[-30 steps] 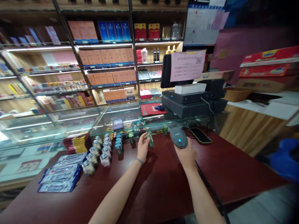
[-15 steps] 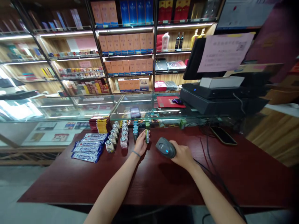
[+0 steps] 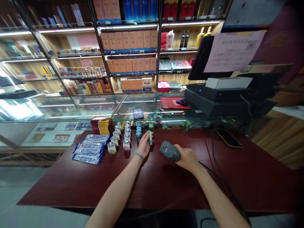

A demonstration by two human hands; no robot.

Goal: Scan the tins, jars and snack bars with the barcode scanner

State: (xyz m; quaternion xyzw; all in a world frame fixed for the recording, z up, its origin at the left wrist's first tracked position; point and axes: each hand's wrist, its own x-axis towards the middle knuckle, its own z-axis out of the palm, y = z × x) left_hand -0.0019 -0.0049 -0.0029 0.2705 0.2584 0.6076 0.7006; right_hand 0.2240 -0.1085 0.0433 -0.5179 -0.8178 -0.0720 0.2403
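My left hand (image 3: 144, 144) is closed around a small green pack (image 3: 150, 138) with a white label facing right; its exact kind is too small to make out. In my right hand (image 3: 187, 157) is a dark grey barcode scanner (image 3: 169, 151), its head pointing left toward the pack, a short gap apart. Other small green packs (image 3: 151, 126) stand just behind my left hand. To its left runs a row of blue packs (image 3: 138, 133), then two rows of small clear jars (image 3: 126, 144) with silvery lids.
Blue-and-silver packets (image 3: 88, 151) lie on the red-brown table (image 3: 152, 186) at left, below red and yellow packs (image 3: 101, 126). A phone (image 3: 229, 138) and the scanner's cable (image 3: 213, 172) are at right. Behind stand a glass counter (image 3: 99, 109), a mouse (image 3: 181, 102) and a monitor (image 3: 201, 58).
The blue light on top of the scanner has gone out. The view has shifted slightly; both hands keep nearly the same place and grip.
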